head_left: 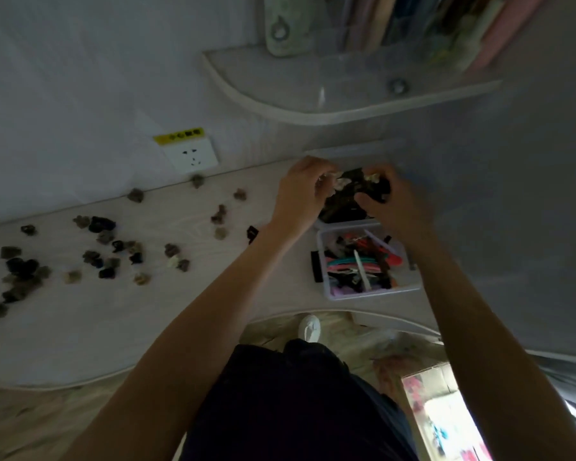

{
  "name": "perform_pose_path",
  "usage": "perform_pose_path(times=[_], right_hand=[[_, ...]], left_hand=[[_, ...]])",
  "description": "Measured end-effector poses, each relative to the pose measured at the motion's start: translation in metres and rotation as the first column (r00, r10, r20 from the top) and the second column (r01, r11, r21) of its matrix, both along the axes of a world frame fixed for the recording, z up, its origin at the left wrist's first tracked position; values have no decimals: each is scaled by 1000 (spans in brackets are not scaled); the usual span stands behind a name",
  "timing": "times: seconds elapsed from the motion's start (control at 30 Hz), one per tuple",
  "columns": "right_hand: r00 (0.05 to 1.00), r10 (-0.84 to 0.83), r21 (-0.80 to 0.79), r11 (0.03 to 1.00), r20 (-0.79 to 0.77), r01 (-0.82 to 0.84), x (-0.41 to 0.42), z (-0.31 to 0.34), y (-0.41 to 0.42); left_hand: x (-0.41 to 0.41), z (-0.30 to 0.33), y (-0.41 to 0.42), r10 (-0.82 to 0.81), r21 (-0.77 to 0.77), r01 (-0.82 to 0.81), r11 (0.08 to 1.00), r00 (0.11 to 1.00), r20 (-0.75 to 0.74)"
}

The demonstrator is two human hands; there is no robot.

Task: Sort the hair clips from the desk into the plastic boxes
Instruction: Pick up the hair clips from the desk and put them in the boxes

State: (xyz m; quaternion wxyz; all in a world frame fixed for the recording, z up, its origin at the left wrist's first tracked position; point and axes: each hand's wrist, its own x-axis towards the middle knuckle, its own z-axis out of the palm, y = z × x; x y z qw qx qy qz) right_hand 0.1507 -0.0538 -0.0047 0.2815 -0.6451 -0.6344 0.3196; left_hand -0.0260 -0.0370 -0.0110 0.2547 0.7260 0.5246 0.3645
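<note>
— What do I have on the pale wooden desk [180, 314]?

— I see small dark and beige claw hair clips [113, 251] scattered loose across its left half.

— And the boxes?

— I see a clear divided plastic box [409, 287] of colourful clips at right. Behind it, touching, a far box of dark clips [341, 212], blurred.

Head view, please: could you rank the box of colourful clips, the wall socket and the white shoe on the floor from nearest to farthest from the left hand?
From the left hand, over the far box:
1. Box of colourful clips, just below and to its right on the desk.
2. Wall socket, to its left on the wall.
3. White shoe, on the floor below the desk edge.
</note>
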Motion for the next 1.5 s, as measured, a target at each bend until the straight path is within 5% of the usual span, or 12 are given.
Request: perform_pose_path(times=[0.23, 0.47, 0.57, 0.67, 0.77, 0.87, 0.97, 1.07, 1.2, 1.3, 1.5], right_hand=[[978, 142, 26, 989, 154, -148, 24, -8, 13], [933, 301, -13, 953, 199, -304, 30, -8, 9], [881, 401, -124, 916, 249, -382, 33, -9, 5], [886, 335, -101, 942, 321, -320, 32, -7, 2], [927, 201, 41, 974, 318, -225, 19, -6, -3], [941, 170, 159, 962, 294, -223, -11, -7, -14], [939, 245, 220, 929, 241, -299, -51, -12, -25], [902, 378, 153, 899, 208, -411, -99, -24, -33], [912, 384, -98, 923, 142, -373, -154, -64, -39], [931, 266, -256, 945, 250, -202, -180, -98, -36], [897, 88, -168, 986, 433, -16, -203, -124, -14]], left_hand=[[15, -31, 15, -54, -87, 25, 996, 939, -340], [-3, -37, 4, -12, 29, 26, 999, 918, -396], [-8, -45, 3, -61, -37, 48, 998, 844, -533], [-10, -47, 3, -81, -72, 47, 996, 791, -606], [-11, -46, 2, -125, -118, 68, 991, 796, -592], [-22, -39, -3, -114, -68, 94, 993, 901, -419], [-47, -30, -25, 131, 20, -129, 991, 971, -201], [-89, -33, -60, 405, 13, -406, 914, 911, -76], [-161, -73, -109, 600, 21, -613, 790, 766, -229], [-220, -103, -147, 647, -99, -712, 695, 679, -347], [-279, -120, -166, 613, -179, -764, 619, 613, -497]])
